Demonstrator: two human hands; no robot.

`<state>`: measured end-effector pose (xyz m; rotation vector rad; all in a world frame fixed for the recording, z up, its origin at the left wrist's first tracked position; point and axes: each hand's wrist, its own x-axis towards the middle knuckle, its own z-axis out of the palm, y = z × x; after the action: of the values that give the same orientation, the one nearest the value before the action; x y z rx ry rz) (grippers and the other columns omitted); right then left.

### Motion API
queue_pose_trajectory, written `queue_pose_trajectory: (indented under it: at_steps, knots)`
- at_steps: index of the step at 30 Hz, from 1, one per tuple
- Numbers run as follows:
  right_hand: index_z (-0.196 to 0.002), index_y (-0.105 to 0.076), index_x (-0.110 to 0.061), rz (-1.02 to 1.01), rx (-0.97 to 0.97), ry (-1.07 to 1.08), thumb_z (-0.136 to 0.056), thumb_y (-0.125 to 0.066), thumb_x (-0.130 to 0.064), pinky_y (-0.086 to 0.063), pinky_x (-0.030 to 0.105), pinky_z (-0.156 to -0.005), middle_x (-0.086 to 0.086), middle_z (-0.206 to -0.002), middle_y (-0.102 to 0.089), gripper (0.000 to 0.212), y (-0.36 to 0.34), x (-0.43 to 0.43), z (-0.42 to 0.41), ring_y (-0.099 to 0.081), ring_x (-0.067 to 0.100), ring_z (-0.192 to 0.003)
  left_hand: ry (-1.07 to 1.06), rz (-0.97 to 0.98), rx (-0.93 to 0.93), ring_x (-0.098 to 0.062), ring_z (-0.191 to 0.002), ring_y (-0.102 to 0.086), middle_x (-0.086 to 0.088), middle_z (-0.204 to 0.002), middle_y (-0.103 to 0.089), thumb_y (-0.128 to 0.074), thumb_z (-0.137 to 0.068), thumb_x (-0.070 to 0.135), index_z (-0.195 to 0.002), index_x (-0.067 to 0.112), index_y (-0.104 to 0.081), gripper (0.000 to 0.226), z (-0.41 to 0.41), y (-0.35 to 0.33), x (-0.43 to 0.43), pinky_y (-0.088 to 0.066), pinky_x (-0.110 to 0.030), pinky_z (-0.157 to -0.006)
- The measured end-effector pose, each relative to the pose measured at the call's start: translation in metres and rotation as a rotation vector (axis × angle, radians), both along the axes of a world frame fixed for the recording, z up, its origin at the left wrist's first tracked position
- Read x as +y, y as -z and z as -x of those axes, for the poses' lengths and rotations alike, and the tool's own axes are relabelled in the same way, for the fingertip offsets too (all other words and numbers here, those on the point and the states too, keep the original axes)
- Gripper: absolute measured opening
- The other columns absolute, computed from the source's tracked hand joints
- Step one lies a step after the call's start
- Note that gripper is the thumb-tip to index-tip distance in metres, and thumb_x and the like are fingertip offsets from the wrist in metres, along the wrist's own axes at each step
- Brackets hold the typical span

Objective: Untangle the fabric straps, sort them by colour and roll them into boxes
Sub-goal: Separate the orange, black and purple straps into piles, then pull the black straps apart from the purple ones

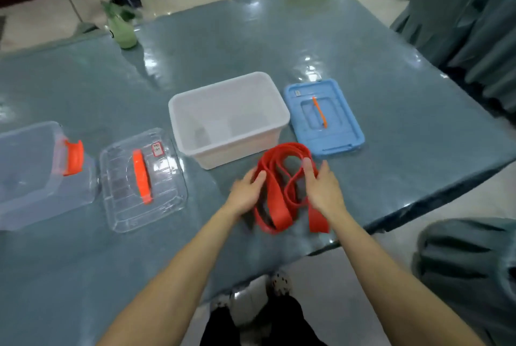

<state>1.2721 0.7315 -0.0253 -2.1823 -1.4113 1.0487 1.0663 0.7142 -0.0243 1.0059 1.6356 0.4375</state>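
Note:
A red fabric strap (277, 200) lies in loose loops on the table, just in front of the white box (268, 137). My left hand (247, 190) grips the loops on their left side, thumb on top. My right hand (321, 186) holds the loops on their right side, thumb over the strap, and one strap end (318, 220) hangs below it. The white box stands open with nothing in it. Its blue lid (346, 119) lies flat to the right of it.
A clear box (30, 172) with an orange latch stands at the left, its clear lid (167, 192) with an orange handle beside it. A green bottle (124, 30) stands at the far left back. The table edge (418, 203) runs close on the right, with draped chairs beyond.

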Motion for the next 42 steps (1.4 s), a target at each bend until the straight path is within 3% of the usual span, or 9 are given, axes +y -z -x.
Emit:
queue_pose_trajectory:
  at_steps: [2, 5, 10, 14, 18, 24, 29, 36, 42]
  knots:
    - [-0.169, -0.023, -0.004, -0.066, -0.012, 0.036, -0.107, -0.036, -0.067, -0.029, 0.052, -0.128, 0.026, -0.169, -0.037, 0.089, 0.01, -0.031, -0.009, -0.037, 0.04, -0.156, 0.023, -0.006, 0.283, -0.036, -0.158, -0.036, -0.017, -0.169, -0.043, -0.04, -0.115, 0.053, -0.169, 0.021, -0.036, 0.063, 0.003, 0.017, -0.022, -0.025, -0.045, -0.132]
    - [-0.17, -0.02, -0.002, -0.147, -0.058, -0.084, -0.111, -0.046, -0.052, -0.021, 0.047, -0.132, 0.024, -0.175, -0.026, 0.082, 0.027, -0.066, -0.009, -0.027, 0.038, -0.161, -0.069, -0.125, 0.29, -0.031, -0.147, -0.052, -0.013, -0.158, -0.058, -0.046, -0.114, 0.049, -0.16, 0.017, -0.049, 0.056, 0.001, 0.028, -0.049, -0.038, -0.043, -0.124]
    - [-0.169, -0.023, -0.001, -0.083, -0.092, -0.21, -0.111, -0.043, -0.054, -0.022, 0.051, -0.131, 0.028, -0.173, -0.024, 0.08, 0.016, -0.045, 0.008, -0.028, 0.044, -0.158, -0.061, -0.125, 0.062, -0.026, -0.131, -0.067, -0.007, -0.14, -0.072, -0.057, -0.112, 0.038, -0.151, 0.02, -0.06, 0.043, -0.028, 0.014, -0.037, -0.052, -0.046, -0.114]
    - [-0.171, -0.013, -0.007, -0.026, -0.206, -0.387, -0.108, -0.039, -0.067, -0.024, 0.052, -0.13, 0.023, -0.177, -0.016, 0.091, 0.01, -0.045, -0.006, -0.027, 0.04, -0.16, 0.092, -0.206, 0.372, -0.025, -0.112, -0.068, -0.008, -0.12, -0.074, -0.071, -0.103, 0.038, -0.146, 0.02, -0.059, 0.047, -0.029, 0.014, -0.04, -0.053, -0.039, -0.1]
    - [-0.165, -0.033, -0.008, -0.102, -0.304, -0.373, -0.109, -0.034, -0.065, -0.026, 0.056, -0.129, 0.02, -0.172, -0.033, 0.08, -0.008, -0.038, -0.02, -0.033, 0.036, -0.158, 0.142, -0.176, 0.372, -0.026, -0.113, -0.073, -0.009, -0.127, -0.077, -0.067, -0.106, 0.034, -0.144, 0.015, -0.064, 0.042, -0.013, 0.012, -0.046, -0.055, -0.04, -0.103]
    - [-0.122, -0.07, -0.003, -0.463, -0.414, -0.529, -0.104, -0.065, -0.034, -0.046, 0.055, -0.113, 0.019, -0.135, -0.068, 0.037, -0.033, -0.051, 0.004, -0.061, 0.039, -0.132, 0.098, -0.167, 0.422, -0.021, -0.112, -0.074, -0.005, -0.13, -0.078, -0.065, -0.108, 0.029, -0.141, 0.014, -0.069, 0.037, 0.037, 0.004, -0.085, -0.056, -0.036, -0.103]
    - [-0.108, -0.073, -0.007, -0.538, -0.387, -0.819, -0.1, -0.067, -0.03, -0.052, 0.051, -0.104, 0.013, -0.115, -0.073, 0.025, -0.039, -0.076, 0.084, -0.068, 0.035, -0.115, 0.172, -0.229, 0.719, -0.026, -0.118, -0.071, 0.0, -0.131, -0.073, -0.059, -0.107, 0.034, -0.138, 0.023, -0.068, 0.034, 0.101, -0.017, -0.146, -0.057, -0.042, -0.098]
    - [-0.134, -0.063, -0.011, -0.564, -0.447, -1.253, -0.109, -0.045, -0.041, -0.034, 0.046, -0.121, 0.009, -0.135, -0.064, 0.043, -0.036, -0.142, 0.259, -0.055, 0.031, -0.133, 0.096, -0.393, 1.135, -0.036, -0.098, -0.07, -0.008, -0.11, -0.071, -0.067, -0.094, 0.027, -0.115, 0.016, -0.074, 0.025, 0.252, -0.032, -0.274, -0.055, -0.045, -0.081]
    - [-0.14, -0.058, -0.011, -0.672, -0.412, -1.43, -0.108, -0.043, -0.04, -0.033, 0.045, -0.12, 0.01, -0.142, -0.06, 0.046, -0.049, -0.233, 0.443, -0.053, 0.032, -0.135, -0.032, -0.385, 1.275, -0.037, -0.098, -0.065, -0.01, -0.105, -0.068, -0.06, -0.096, 0.032, -0.108, 0.015, -0.07, 0.022, 0.411, -0.04, -0.397, -0.05, -0.049, -0.086]
